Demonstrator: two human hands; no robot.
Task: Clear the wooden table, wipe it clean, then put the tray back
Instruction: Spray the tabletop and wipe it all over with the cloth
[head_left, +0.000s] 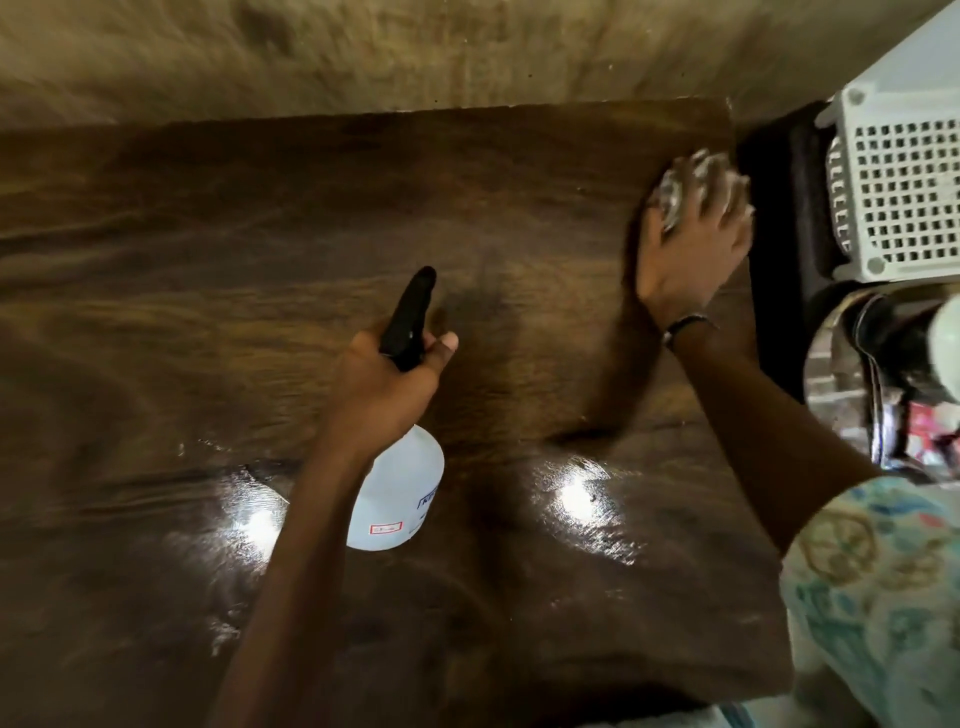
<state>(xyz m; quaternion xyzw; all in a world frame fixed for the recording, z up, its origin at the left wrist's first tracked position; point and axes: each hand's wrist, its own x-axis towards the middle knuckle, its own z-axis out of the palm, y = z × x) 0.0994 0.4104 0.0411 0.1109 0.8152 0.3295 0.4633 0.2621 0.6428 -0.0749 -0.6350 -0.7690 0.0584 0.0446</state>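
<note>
Wiping is underway on the wooden table (260, 260), which is bare of tray and clutter; the tray is not showing anywhere here. The person's right hand (691, 244) is pressing a crumpled white cloth (670, 195) flat against the far right corner, fingers spread over it, just beside a dark gap and a white plastic basket (904, 192). The left hand (395, 374) is clenching the black trigger head of a spray bottle (400, 493), its white body hanging below the wrist and the nozzle aiming ahead at the table. Wet sheen is glinting nearer than both hands. To do this well, I'd say they should be overlapping strokes from that corner back toward the wet patches, keeping the cloth flat.
</note>
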